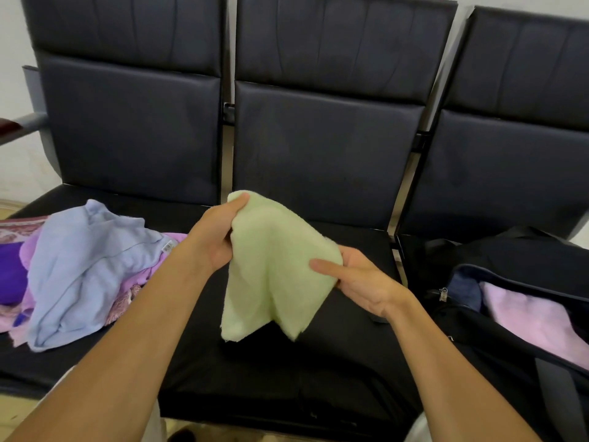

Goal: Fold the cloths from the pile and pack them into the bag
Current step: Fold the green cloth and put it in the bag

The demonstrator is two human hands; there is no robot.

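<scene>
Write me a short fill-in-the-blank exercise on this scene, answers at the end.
1. Both hands hold up a light ____ cloth.
2. The pile of unfolded cloths lies on the ____ seat.
3. Inside the open black bag lies a ____ cloth.
4. The left hand grips the held cloth at its ____ corner.

Answers: green; left; pink; top

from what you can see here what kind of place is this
Probably a waiting area, such as a clinic or station lobby. The signs: a row of linked black padded seats joined on a metal frame, an armrest at the row's end, and a plain pale wall behind.
</scene>
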